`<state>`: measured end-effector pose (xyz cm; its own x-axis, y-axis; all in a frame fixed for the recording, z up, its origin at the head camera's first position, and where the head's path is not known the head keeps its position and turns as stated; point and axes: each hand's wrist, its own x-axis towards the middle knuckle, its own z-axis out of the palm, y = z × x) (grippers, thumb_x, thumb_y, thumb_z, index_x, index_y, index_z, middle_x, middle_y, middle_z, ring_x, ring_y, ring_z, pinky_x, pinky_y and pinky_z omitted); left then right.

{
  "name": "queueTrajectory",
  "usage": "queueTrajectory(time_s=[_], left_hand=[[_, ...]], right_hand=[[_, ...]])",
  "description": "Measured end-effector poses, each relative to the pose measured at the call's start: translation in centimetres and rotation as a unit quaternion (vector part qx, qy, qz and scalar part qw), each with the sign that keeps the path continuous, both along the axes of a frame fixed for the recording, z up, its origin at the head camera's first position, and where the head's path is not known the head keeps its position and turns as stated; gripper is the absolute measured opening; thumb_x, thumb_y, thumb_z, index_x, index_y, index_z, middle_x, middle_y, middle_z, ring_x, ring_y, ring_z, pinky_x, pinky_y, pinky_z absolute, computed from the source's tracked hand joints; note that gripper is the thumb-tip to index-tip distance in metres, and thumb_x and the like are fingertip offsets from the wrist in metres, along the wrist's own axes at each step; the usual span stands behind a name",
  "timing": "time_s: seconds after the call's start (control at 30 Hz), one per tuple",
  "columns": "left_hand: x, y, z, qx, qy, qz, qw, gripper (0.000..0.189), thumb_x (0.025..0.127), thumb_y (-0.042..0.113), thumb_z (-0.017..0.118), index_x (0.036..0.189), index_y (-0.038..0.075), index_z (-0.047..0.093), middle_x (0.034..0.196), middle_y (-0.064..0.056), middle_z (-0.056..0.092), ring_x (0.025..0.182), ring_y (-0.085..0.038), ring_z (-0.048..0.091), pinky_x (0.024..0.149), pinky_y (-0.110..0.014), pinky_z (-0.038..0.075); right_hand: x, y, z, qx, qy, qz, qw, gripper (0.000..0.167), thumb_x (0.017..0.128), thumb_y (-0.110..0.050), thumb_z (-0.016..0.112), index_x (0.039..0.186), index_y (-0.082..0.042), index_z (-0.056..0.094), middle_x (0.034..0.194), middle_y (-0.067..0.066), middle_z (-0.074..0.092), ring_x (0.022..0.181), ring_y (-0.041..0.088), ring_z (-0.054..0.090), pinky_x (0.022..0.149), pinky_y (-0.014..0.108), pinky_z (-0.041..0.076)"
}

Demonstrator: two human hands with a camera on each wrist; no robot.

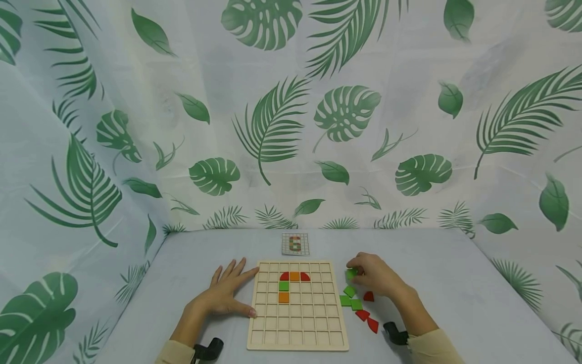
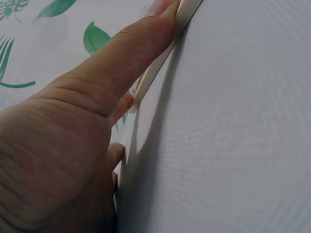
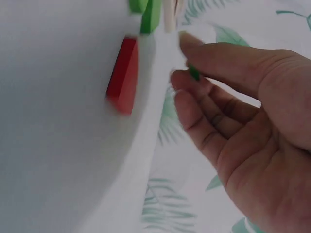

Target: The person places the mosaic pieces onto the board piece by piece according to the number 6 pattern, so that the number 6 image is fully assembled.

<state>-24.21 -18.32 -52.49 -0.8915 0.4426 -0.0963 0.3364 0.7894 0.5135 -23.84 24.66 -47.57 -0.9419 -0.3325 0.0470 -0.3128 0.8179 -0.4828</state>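
Observation:
A wooden grid board (image 1: 297, 323) lies on the table before me. In its upper left part sit an orange square tile (image 1: 294, 276) between two rounded red tiles, with a green tile (image 1: 284, 286) and another orange tile (image 1: 284, 298) below the left one. My left hand (image 1: 226, 292) spreads its fingers on the table, thumb and index at the board's left edge. Right of the board, my right hand (image 1: 374, 273) pinches a green tile (image 3: 194, 73) between thumb and fingers; most of that tile is hidden in the right wrist view.
Loose green tiles (image 1: 356, 305) and red rounded tiles (image 1: 373, 324) lie right of the board, below my right hand. Behind the board is a small card (image 1: 295, 244) with a coloured 6 on a grid. Leaf-patterned cloth (image 1: 273, 202) hangs around the table.

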Motion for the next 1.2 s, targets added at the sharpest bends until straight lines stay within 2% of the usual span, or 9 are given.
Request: queueTrajectory(time_s=[0.17,0.33,0.6,0.73,0.97,1.2], left_hand=[[0.0,0.1,0.0,-0.003,0.001,0.002,1.0000,0.117,0.064,0.073,0.086,0.162,0.033,0.038,0.175,-0.015,0.010,0.162,-0.044,-0.002,0.124,-0.071,-0.009],[0.1,0.0,0.0,-0.001,-0.002,0.002,1.0000,0.116,0.064,0.072,0.087,0.162,0.034,0.038,0.176,-0.015,0.010,0.162,-0.043,-0.002,0.124,-0.070,-0.009],[0.0,0.0,0.0,0.001,-0.002,0.003,1.0000,0.116,0.064,0.074,0.086,0.162,0.034,0.038,0.176,-0.015,0.010,0.162,-0.043,-0.002,0.124,-0.070,-0.010],[0.0,0.0,0.0,0.001,-0.002,0.005,1.0000,0.116,0.064,0.073,0.086,0.162,0.034,0.039,0.176,-0.015,0.010,0.162,-0.043,-0.002,0.125,-0.070,-0.010],[0.0,0.0,0.0,-0.008,-0.006,0.007,0.9999,0.115,0.064,0.073,0.086,0.162,0.034,0.039,0.176,-0.014,0.010,0.162,-0.042,-0.002,0.125,-0.070,-0.009],[0.0,0.0,-0.1,-0.007,-0.002,0.006,1.0000,0.116,0.063,0.074,0.086,0.161,0.035,0.039,0.176,-0.014,0.010,0.162,-0.043,-0.002,0.124,-0.070,-0.009]], right_hand=[[-0.3,-1.7,0.5,-0.049,0.020,0.069,0.9962,0.026,0.087,-0.009,0.083,0.112,-0.002,0.077,0.097,-0.001,0.071,0.083,0.009,0.060,0.070,0.023,0.054],[-0.5,-4.9,0.7,-0.061,0.013,0.112,0.9918,0.025,0.089,-0.012,0.082,0.112,-0.004,0.078,0.099,-0.001,0.069,0.087,0.013,0.061,0.072,0.024,0.054],[-0.4,-9.4,1.1,-0.066,0.023,0.141,0.9875,0.022,0.085,-0.011,0.086,0.106,-0.006,0.079,0.097,0.002,0.073,0.085,0.015,0.065,0.075,0.026,0.057],[-0.2,-10.9,0.8,-0.075,0.009,0.142,0.9870,0.021,0.083,-0.013,0.088,0.102,-0.009,0.079,0.094,-0.002,0.073,0.082,0.012,0.062,0.072,0.023,0.055],[0.4,-11.8,-0.4,-0.063,-0.005,0.161,0.9849,0.021,0.082,-0.011,0.089,0.100,-0.007,0.079,0.094,0.001,0.074,0.080,0.012,0.061,0.071,0.022,0.053],[0.6,-12.0,-0.8,-0.055,-0.029,0.152,0.9864,0.022,0.080,-0.015,0.090,0.099,-0.009,0.080,0.090,-0.002,0.071,0.079,0.009,0.060,0.069,0.022,0.051]])
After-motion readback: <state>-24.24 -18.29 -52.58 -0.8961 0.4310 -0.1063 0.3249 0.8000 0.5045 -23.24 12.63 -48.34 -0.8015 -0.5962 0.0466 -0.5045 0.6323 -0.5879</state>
